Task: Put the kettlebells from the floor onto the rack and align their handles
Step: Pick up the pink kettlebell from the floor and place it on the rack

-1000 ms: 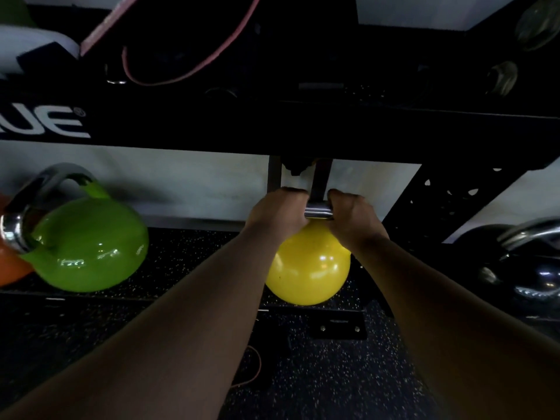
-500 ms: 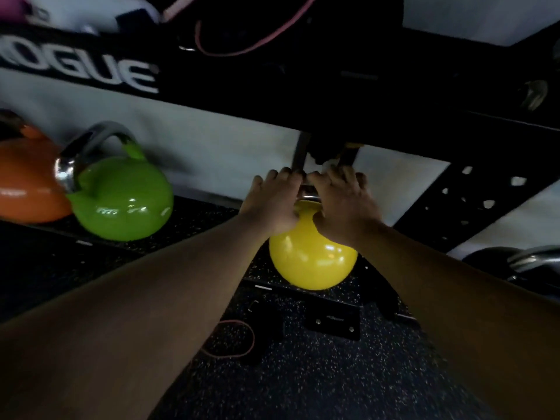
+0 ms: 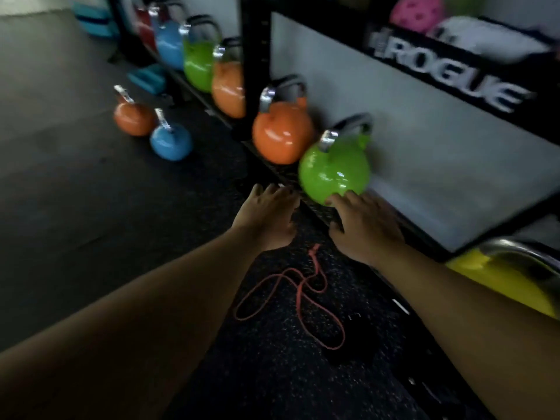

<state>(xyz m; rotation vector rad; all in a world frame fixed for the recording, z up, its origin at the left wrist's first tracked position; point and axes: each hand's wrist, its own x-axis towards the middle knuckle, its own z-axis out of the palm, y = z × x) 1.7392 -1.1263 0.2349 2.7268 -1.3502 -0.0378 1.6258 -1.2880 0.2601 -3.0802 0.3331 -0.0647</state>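
Note:
A yellow kettlebell (image 3: 509,277) stands on the low black rack shelf (image 3: 315,207) at the far right, partly behind my right forearm. My left hand (image 3: 266,219) and my right hand (image 3: 363,228) hover empty with spread fingers over the shelf's front edge, just below a green kettlebell (image 3: 333,174). My right fingertips overlap its underside; whether they touch it I cannot tell. An orange kettlebell (image 3: 281,134) sits left of it on the shelf. On the floor stand a small orange kettlebell (image 3: 133,118) and a small blue kettlebell (image 3: 171,142), far left of my hands.
Further along the rack stand orange (image 3: 227,89), green (image 3: 198,65) and blue (image 3: 168,43) kettlebells behind a black upright (image 3: 251,56). A thin red band (image 3: 291,301) lies looped on the speckled floor mat below my hands. An upper shelf holds soft items.
Both hands have let go of the yellow kettlebell's handle and swung left. The view has turned left, so the yellow kettlebell now sits at the right edge.

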